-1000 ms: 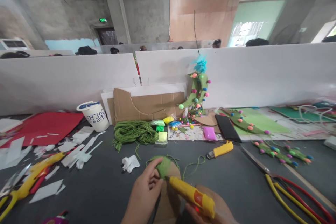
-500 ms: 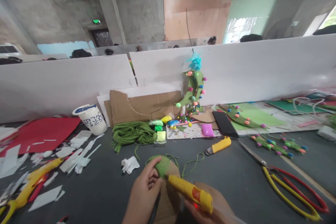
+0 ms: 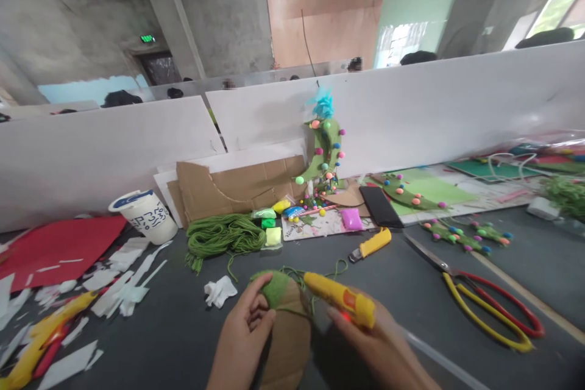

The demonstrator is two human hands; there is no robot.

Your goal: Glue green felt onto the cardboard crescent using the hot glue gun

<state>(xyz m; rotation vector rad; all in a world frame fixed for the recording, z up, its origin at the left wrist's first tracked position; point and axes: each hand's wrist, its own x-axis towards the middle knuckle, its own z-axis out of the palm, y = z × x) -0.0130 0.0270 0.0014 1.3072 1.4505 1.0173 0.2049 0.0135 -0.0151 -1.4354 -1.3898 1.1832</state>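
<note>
My left hand [image 3: 244, 335] is closed on the upper left edge of a brown cardboard piece [image 3: 291, 338]. Green yarn [image 3: 276, 290] covers the top end of this cardboard, and a loose strand crosses it just below. In my right hand [image 3: 379, 344] is a yellow hot glue gun [image 3: 339, 298] with a red light glowing on it. Its front end points up and left, to the right of the yarn-covered end and apart from it. A clear glue stick [image 3: 439, 356] trails from the back of the gun.
Behind my hands lie a green yarn bundle [image 3: 223, 234], a crumpled tissue [image 3: 220, 291] and a yellow utility knife [image 3: 371, 245]. Large scissors [image 3: 484, 301] lie at right. Paper scraps [image 3: 132, 283] and a white cup [image 3: 148, 219] are at left. A pompom-decorated green shape [image 3: 326, 152] stands at the back.
The glue gun has lifted away from the yarn edge, up and to the right. My left hand keeps its hold on the cardboard. The whole view has shifted slightly.
</note>
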